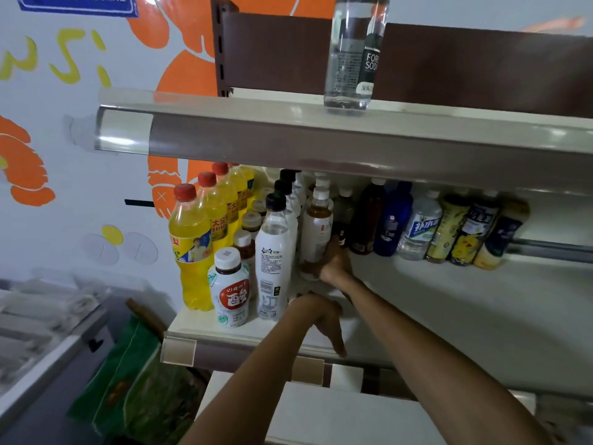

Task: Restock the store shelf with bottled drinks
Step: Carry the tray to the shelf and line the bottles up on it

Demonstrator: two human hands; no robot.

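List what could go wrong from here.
1. The right grip holds the white-labelled, white-capped tea bottle low down, among tightly packed rows; pushing it in could topple neighbours.
2. The clear plastic water bottle stands near the front edge of the cream upper shelf; a bump could tip it off.

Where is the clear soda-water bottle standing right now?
The clear soda-water bottle stands alone, upright, near the front edge of the upper shelf, top centre-right of the head view, above the crowded lower shelf.
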